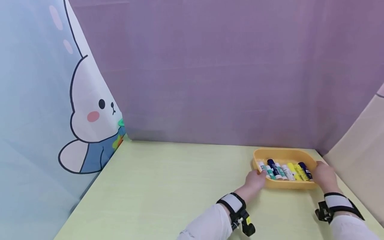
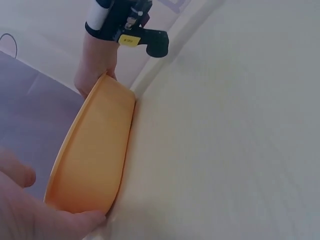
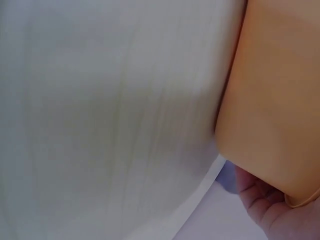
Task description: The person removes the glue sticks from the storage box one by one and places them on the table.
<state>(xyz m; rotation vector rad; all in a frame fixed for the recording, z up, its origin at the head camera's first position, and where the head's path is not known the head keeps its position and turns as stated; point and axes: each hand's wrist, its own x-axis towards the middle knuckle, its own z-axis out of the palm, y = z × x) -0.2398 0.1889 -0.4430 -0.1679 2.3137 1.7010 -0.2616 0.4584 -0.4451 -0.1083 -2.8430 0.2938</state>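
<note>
A shallow orange-yellow tray (image 1: 288, 185) is at the far right of the table in the head view. Several short capped sticks that look like glue sticks (image 1: 288, 172) lie side by side in it, some white and green, some navy, some yellow. My left hand (image 1: 255, 181) grips the tray's left end, its thumb near the rim. At the opposite end my right hand (image 1: 325, 176) holds the rim, and in the right wrist view its curled fingers (image 3: 255, 197) are against the tray's end wall. The tray's underside sits on or very close to the tabletop; I cannot tell which.
The pale green tabletop (image 1: 162, 186) stretches to the left of the tray. A purple cloth (image 1: 222, 73) hangs behind the table's back edge. A blue curtain with a cartoon animal (image 1: 93, 116) is at the left, and a pale curtain (image 1: 360, 153) borders the right side.
</note>
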